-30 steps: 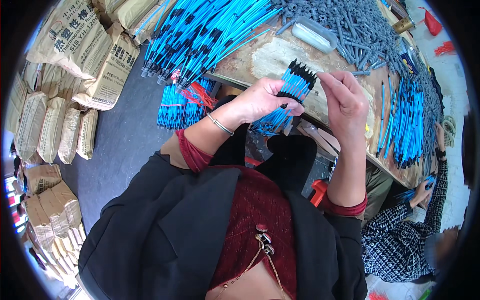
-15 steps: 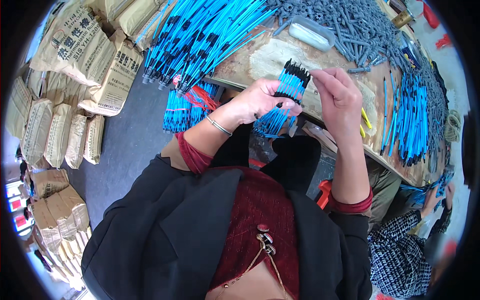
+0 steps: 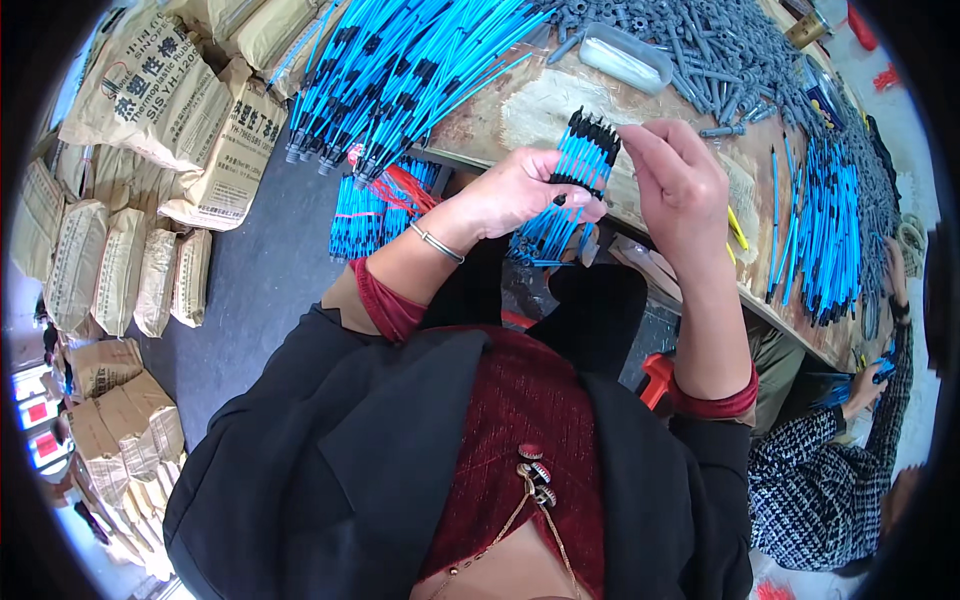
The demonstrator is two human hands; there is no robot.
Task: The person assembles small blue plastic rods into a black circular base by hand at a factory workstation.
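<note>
A bundle of thin blue rods with black pointed ends (image 3: 584, 160) stands upright in my left hand (image 3: 512, 197). The fingers and thumb of that hand wrap round its middle, and the rods' lower parts reach down below the hand. Against the upper right side of the bundle, by the black tips, my right hand (image 3: 686, 196) is closed in a pinch. What its fingertips hold, if anything, is too small to make out. Under the bundle lies the wooden tabletop (image 3: 475, 128).
A big heap of blue rods (image 3: 400, 80) covers the table's left; more rods (image 3: 832, 230) lie at right. Grey plastic plugs (image 3: 720, 50) are piled behind a clear box (image 3: 625, 60). Yellow-handled pliers (image 3: 738, 230) lie nearby. Paper sacks (image 3: 150, 90) stand left. A co-worker (image 3: 820, 490) sits right.
The bundle and my hands have stayed nearly in place, with the right fingertips still beside the black tips. The co-worker at right has stretched one arm toward the table's far part.
</note>
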